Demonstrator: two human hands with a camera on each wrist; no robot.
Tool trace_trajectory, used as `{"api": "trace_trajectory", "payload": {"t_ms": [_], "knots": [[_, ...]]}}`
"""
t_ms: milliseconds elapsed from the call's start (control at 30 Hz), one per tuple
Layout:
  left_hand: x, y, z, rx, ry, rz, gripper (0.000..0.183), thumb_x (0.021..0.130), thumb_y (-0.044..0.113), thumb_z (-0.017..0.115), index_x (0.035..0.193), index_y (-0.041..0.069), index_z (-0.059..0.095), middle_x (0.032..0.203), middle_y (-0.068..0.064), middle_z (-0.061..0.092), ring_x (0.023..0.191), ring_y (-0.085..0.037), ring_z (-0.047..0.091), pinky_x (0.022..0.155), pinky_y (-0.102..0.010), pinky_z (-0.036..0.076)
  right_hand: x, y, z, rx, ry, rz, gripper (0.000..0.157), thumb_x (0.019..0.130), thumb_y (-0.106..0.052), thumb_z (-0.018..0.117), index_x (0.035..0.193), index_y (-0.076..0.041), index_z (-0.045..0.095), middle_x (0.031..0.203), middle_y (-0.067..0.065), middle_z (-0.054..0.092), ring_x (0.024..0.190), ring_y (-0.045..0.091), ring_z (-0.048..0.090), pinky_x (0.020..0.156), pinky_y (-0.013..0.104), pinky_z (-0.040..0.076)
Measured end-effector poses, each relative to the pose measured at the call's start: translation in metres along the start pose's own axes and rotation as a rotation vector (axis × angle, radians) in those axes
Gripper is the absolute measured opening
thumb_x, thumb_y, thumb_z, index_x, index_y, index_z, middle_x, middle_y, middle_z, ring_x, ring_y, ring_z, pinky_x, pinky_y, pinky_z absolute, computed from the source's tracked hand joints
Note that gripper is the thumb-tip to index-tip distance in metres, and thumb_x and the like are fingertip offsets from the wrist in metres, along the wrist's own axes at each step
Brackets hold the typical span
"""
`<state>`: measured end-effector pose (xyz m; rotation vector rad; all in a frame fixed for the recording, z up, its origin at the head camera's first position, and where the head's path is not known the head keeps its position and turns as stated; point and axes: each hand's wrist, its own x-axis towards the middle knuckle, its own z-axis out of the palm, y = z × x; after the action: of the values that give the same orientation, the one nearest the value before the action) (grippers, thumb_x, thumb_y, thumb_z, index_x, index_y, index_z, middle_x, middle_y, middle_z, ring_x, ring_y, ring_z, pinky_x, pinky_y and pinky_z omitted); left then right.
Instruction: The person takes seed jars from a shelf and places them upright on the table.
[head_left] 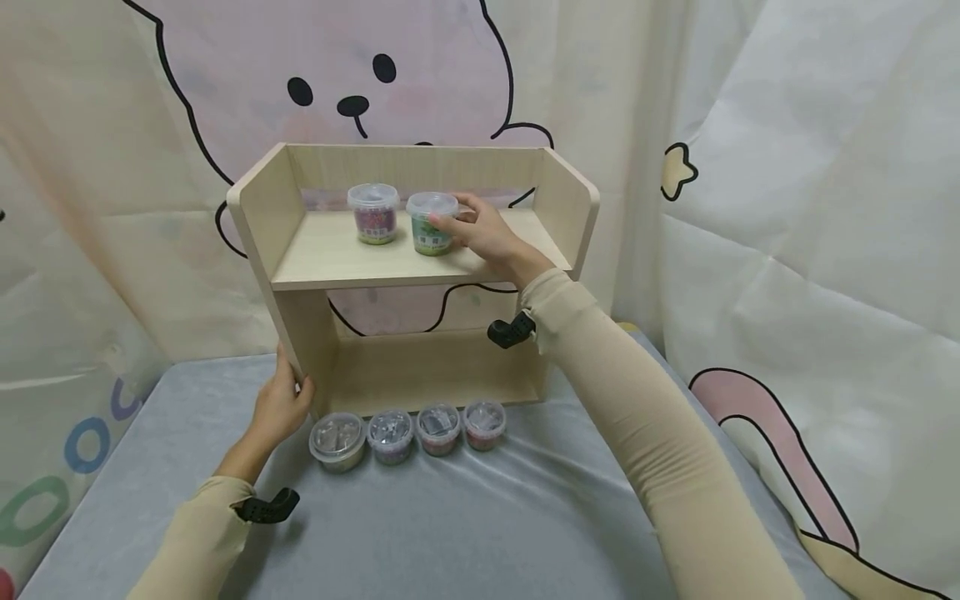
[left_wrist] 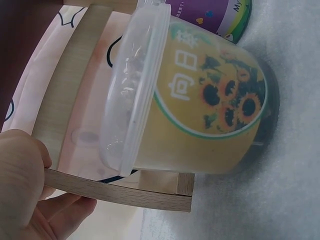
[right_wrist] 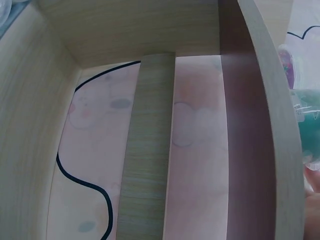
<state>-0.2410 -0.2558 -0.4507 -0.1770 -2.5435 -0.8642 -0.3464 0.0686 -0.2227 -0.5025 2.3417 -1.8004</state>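
My right hand (head_left: 491,233) holds a clear-lidded plastic tub with a green label (head_left: 432,225) at the upper level of a pale wooden two-tier shelf (head_left: 337,275). Just left of it stands a similar tub with a purplish-red label (head_left: 374,215). In the right wrist view, the green tub (right_wrist: 310,122) shows only partly at the right edge. My left hand (head_left: 281,408) grips the left side panel of the shelf low down, thumb and fingers on either side of its edge. Close to that hand is a larger tub with a sunflower picture (left_wrist: 210,105).
In front of the shelf, tubs stand in a row on the grey cloth-covered table (head_left: 450,533): the sunflower one at left, then a purple one (head_left: 390,437), another (head_left: 438,429) and a reddish one (head_left: 484,425). Printed curtains (head_left: 787,250) hang behind and at both sides.
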Motion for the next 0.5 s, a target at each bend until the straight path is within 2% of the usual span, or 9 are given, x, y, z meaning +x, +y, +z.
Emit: {"api": "trace_trajectory", "payload": {"t_ms": [233,400,500], "knots": [[0.003,0.0,0.0,-0.004,0.004,-0.008,0.073,0.096,0.007,0.054,0.156,0.003,0.012,0.085,-0.025,0.064,0.07,-0.035,0.059,0.066,-0.052,0.045,-0.007,-0.006,-0.005,0.006,0.0,-0.017,0.06,0.099,-0.028,0.064,0.153,-0.016,0.04,0.152,0.009,0.052,0.14,0.022,0.049,0.107,0.04,0.045],[0.001,-0.002,-0.001,0.007,-0.007,-0.007,0.076,0.097,0.008,0.053,0.158,0.002,0.007,0.077,-0.02,0.061,0.064,-0.031,0.054,0.06,-0.046,0.042,-0.015,-0.004,-0.009,0.015,0.003,-0.035,0.059,0.099,-0.025,0.064,0.152,-0.014,0.041,0.151,0.011,0.052,0.138,0.024,0.051,0.103,0.042,0.047],[0.001,-0.003,0.001,0.01,0.006,0.004,0.075,0.096,0.008,0.054,0.156,0.001,0.01,0.076,-0.017,0.06,0.064,-0.029,0.054,0.061,-0.045,0.042,-0.019,-0.001,-0.012,0.012,0.002,-0.042,0.058,0.1,-0.025,0.064,0.152,-0.013,0.041,0.151,0.012,0.052,0.137,0.026,0.053,0.105,0.044,0.048]]}}
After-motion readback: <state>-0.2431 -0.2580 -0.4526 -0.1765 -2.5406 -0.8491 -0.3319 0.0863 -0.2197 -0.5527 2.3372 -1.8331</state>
